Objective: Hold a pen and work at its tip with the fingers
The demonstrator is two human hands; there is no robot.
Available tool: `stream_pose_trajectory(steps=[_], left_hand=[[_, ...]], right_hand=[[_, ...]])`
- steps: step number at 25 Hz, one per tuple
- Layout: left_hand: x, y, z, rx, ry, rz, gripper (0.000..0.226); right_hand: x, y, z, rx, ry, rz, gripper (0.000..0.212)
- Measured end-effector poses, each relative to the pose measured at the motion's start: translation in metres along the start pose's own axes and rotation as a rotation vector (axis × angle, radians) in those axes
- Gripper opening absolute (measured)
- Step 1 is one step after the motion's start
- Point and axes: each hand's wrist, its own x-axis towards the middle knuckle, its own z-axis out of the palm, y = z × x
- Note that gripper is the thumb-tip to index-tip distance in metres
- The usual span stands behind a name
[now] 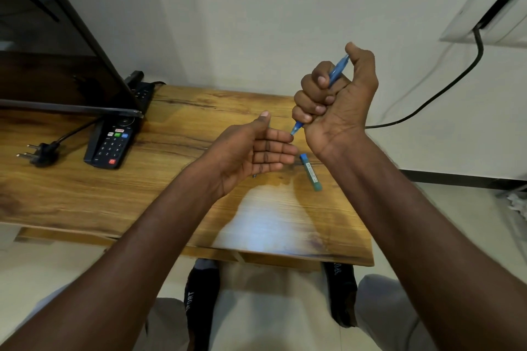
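Right grip [333,97]: fist round pen [338,70] (tip down) | left grip [253,148]: fingers straight, touching tip | tube [311,172] on table [171,194]

Bare forearms [427,208], no sleeves, no watch or rings. Light grey trousers [382,308]. Black slippers [201,302] with white lettering, "SPORT" partly readable.
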Motion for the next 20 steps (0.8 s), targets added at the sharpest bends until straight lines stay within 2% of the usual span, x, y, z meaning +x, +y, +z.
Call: stream_pose_trajectory(steps=[8, 11, 14, 20], left_hand=[[0.001, -0.002, 0.0, 0.011, -0.012, -0.029, 0.057], [0.003, -0.002, -0.002, 0.013, -0.006, -0.036, 0.056], [0.003, -0.002, -0.003, 0.013, -0.008, -0.045, 0.057], [0.002, -0.001, -0.002, -0.022, -0.011, -0.055, 0.056]], right_hand=[[0.003, 0.0, 0.001, -0.034, 0.004, 0.026, 0.069], [0.005, 0.0, -0.002, 0.045, -0.006, 0.061, 0.067], [0.007, -0.001, -0.005, 0.088, -0.035, 0.13, 0.077], [0.012, 0.005, -0.01, 0.251, -0.199, 0.24, 0.06]])
